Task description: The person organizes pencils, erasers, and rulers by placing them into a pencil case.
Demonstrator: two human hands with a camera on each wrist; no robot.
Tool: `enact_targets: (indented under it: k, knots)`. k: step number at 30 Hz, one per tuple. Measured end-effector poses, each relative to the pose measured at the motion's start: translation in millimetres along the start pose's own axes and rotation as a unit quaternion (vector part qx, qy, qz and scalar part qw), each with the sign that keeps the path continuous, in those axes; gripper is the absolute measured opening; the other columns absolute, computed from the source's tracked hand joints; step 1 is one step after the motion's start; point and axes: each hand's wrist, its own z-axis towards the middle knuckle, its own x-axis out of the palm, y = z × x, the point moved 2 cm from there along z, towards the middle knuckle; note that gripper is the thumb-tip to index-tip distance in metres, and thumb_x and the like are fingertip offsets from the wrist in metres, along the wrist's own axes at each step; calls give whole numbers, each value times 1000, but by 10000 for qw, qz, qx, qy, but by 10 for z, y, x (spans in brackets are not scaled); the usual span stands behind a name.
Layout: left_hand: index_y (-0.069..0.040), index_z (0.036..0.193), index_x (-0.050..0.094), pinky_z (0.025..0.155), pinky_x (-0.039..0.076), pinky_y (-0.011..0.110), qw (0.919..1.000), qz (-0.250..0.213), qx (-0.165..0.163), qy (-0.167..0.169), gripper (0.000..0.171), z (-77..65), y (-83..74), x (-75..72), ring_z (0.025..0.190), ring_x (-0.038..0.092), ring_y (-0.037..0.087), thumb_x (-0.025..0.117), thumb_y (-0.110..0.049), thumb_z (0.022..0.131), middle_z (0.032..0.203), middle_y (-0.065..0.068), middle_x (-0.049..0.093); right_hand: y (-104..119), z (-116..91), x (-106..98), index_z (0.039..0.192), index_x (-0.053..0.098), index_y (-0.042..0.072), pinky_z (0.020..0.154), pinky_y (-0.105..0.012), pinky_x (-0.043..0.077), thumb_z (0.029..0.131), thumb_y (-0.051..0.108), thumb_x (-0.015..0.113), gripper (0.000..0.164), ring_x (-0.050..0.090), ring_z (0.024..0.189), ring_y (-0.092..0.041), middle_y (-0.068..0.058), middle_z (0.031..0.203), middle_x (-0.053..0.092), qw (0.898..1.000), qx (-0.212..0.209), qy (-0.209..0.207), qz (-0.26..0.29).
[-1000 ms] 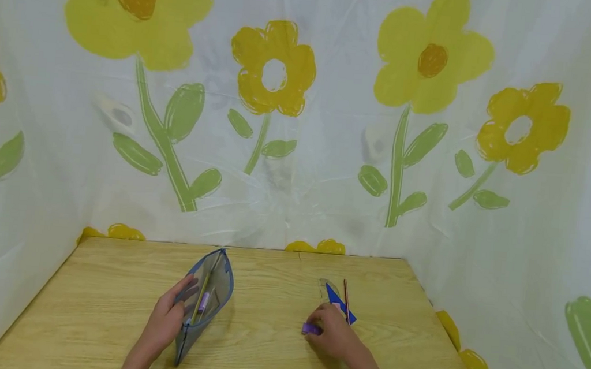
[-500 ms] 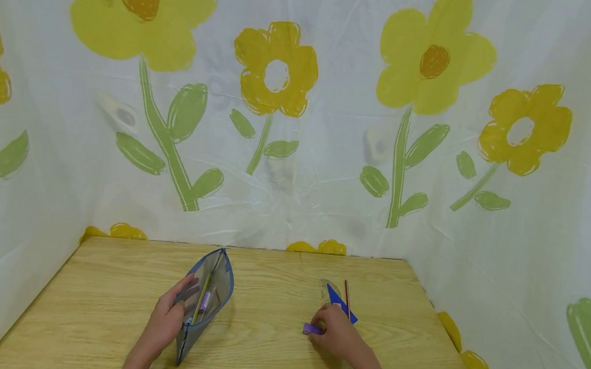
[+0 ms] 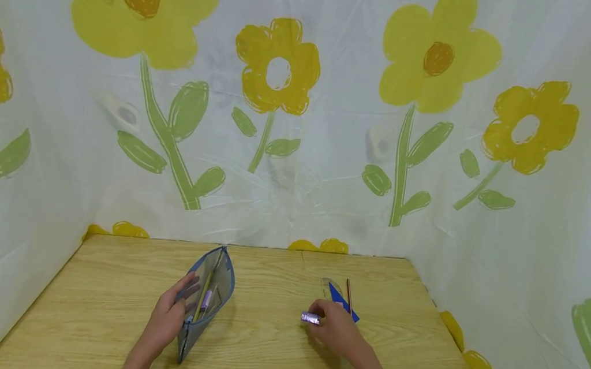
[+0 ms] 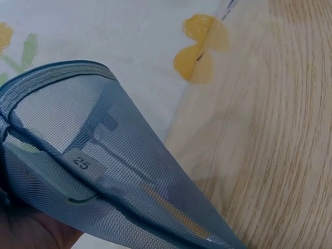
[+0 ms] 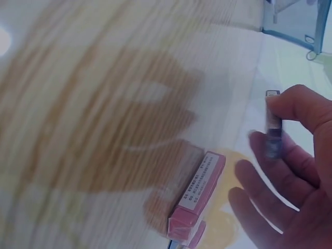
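My left hand (image 3: 167, 310) grips the near-left side of a grey-blue mesh zip pouch (image 3: 190, 341), which stands with its mouth spread wide. Inside it lie a yellow pencil (image 3: 203, 298) and a purple stick-like item (image 3: 206, 300). The pouch's mesh wall (image 4: 129, 140) and a "25" tag (image 4: 83, 164) show in the left wrist view. My right hand (image 3: 336, 327) pinches a small shiny purple block (image 3: 310, 318) between thumb and fingers; its exact kind is unclear. In the right wrist view that block (image 5: 273, 124) is held above the table, its lower end blurred.
Beyond my right hand lie a blue set square (image 3: 341, 300), a clear protractor (image 3: 326, 287) and a dark red pencil (image 3: 350, 293). A pink labelled box (image 5: 197, 192) lies by them. Flower-printed white cloth (image 3: 293, 207) encloses the wooden table (image 3: 262, 344).
My right hand has raised the purple block a little and turned it, so a shinier face shows. The left hand and pouch have stayed nearly still.
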Motion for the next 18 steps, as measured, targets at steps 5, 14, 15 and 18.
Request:
enact_targets:
  k: [5,14,15,18]
  knots:
    - [10,158,17,114,41,56,10000,3,5,12,62,-4,-18,4,147,29,50,20,12,95,161,32,25,1,2,-2,104,69,17,71,-22,55,90,16,76,16,61,87,-5,9,98,68,9993,-129,-196,300]
    - [10,158,17,115,39,58,10000,48,-16,32,62,4,-34,13,147,29,50,20,12,96,161,32,25,29,41,17,103,69,20,78,-29,55,92,19,75,13,61,88,-3,11,98,69,9964,-402,-469,575]
    - [10,158,17,115,39,58,10000,55,-22,29,62,4,-34,14,147,29,50,20,12,96,161,32,25,34,44,20,103,69,20,78,-30,56,92,19,75,13,61,88,-3,12,98,68,9963,-422,-486,569]
    - [10,158,17,115,39,58,10000,67,-22,26,62,6,-32,17,147,29,51,20,12,95,161,32,24,43,55,35,103,69,21,80,-32,56,92,19,76,14,61,87,-3,13,98,68,9958,-488,-528,566]
